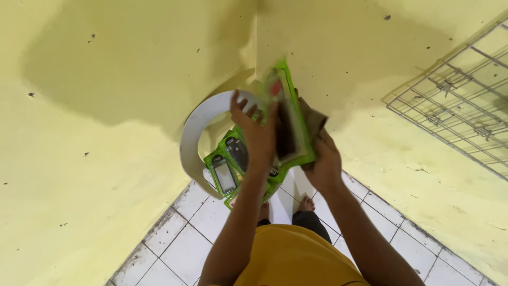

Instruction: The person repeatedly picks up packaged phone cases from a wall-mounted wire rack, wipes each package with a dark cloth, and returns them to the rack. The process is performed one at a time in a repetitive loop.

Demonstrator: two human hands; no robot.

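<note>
**Packaged item lifted from a white bin in a yellow corner**

Hands are raised together in front of the corner where two yellow walls [106,79] meet. The left hand [257,132] closes its grip on the near face of a green blister pack [293,127], fingers spread over the front and thumb side toward the bin. The right hand [323,161] clamps the same pack from behind and below, together with a brownish piece of card or cloth [316,121]; which of the two it is cannot be told, as the pack is blurred.

The pack is held upright above a white round bin [191,140] standing in the corner of the tiled floor [180,243]. More green packs [227,169] lie stacked inside the bin, faces up, each showing a dark oblong item.

A wire grid panel [455,100] hangs on the right-hand wall, well apart from the hands. A bare foot [307,204] rests on the tiles below.

Judgement: handling is best done by keeping both grips on the pack's edges, holding it steady and level so that its face can be read, and clear of the bin rim.
</note>
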